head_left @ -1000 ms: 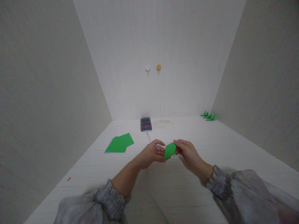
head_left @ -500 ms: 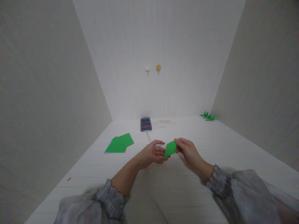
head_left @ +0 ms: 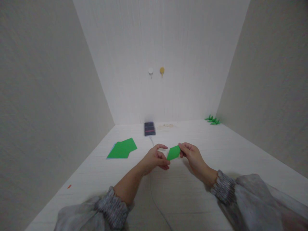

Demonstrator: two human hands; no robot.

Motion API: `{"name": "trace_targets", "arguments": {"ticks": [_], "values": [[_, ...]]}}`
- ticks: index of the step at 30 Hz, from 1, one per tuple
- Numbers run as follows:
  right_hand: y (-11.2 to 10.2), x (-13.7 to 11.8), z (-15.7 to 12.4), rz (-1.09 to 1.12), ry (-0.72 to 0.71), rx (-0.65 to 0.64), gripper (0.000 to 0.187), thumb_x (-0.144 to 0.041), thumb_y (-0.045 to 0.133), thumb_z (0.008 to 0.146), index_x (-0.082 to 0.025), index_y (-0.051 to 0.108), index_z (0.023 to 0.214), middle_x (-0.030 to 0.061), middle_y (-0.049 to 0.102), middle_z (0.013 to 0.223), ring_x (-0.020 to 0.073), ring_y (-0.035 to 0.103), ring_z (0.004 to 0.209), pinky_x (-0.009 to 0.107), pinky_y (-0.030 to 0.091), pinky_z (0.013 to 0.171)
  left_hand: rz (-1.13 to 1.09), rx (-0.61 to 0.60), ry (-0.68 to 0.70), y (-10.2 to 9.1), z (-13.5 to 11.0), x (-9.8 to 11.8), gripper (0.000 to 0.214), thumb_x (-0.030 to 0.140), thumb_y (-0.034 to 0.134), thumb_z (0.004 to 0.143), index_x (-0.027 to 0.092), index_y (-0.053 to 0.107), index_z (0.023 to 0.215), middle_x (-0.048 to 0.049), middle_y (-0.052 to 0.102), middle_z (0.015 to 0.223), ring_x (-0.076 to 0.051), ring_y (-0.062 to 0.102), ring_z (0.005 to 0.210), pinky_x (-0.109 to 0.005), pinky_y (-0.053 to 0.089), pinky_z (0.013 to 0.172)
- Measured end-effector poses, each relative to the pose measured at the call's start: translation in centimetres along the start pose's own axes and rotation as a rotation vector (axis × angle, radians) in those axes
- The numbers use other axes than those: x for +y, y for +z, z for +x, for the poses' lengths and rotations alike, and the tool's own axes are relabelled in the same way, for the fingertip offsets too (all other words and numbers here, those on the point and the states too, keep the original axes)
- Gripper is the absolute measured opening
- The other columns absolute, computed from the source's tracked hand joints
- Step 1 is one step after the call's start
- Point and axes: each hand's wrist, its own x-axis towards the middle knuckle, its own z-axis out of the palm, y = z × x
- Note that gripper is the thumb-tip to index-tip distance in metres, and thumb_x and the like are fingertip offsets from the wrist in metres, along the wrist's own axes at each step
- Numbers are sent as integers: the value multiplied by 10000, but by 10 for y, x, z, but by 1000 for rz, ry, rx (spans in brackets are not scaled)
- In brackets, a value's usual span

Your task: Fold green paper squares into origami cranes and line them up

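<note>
Folded green paper piece (head_left: 173, 152): small, flat, matte, four-sided with slanted ends, creased edges. Held above the pale wood-grain tabletop (head_left: 216, 150); right hand (head_left: 191, 155) pinches its right end, left hand (head_left: 156, 158) curled at its left tip, fingers loosely bent. Flat green paper sheets (head_left: 122, 149) lie far left.

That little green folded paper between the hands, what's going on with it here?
A person in grey sleeves holds a small folded green paper piece above a white tabletop. The right hand pinches its right end; the left hand meets its lower left corner with its fingertips. A flat stack of green paper sheets lies to the left, several small green folded paper figures sit in the far right corner, and a white cable runs between the arms.
</note>
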Motion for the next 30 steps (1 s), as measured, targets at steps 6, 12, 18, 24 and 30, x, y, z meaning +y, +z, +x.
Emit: {"name": "trace_targets", "arguments": {"ticks": [6,12,18,24,30], "values": [[-2,-1,2,40,5,62,367,-407,529,713,-168,447,447,-29,424,439,94,387,456,223,302,484,99,22,8,-5,-1,0,542,207,705,545,168,366,965,39,567,511,-126,551,410,-236,450,428],[-6,3,6,15,-6,116,357,-421,525,718,-160,476,479,-26,448,436,95,401,449,219,313,477,15,95,66,-12,0,-7,501,252,695,576,161,407,976,8,580,654,-119,583,564,-257,468,554],[5,-3,-2,-72,-7,7,305,-418,530,716,-165,528,545,-42,438,426,86,374,408,212,275,417,70,82,24,8,10,-4,350,376,621,643,139,496,869,-40,583,746,-124,571,603,-234,446,516],[4,-11,-6,-45,1,-197,202,-355,574,681,-158,601,651,-20,514,488,102,457,467,225,364,464,192,165,75,3,11,-6,187,265,659,604,119,552,653,7,554,512,-82,500,455,-201,392,466],[3,-16,-9,-68,-72,-343,143,-305,574,699,-168,613,683,-16,531,560,95,482,498,223,393,488,62,144,41,1,7,-1,141,219,683,572,115,602,624,-8,599,551,-88,529,515,-219,414,547]]}}
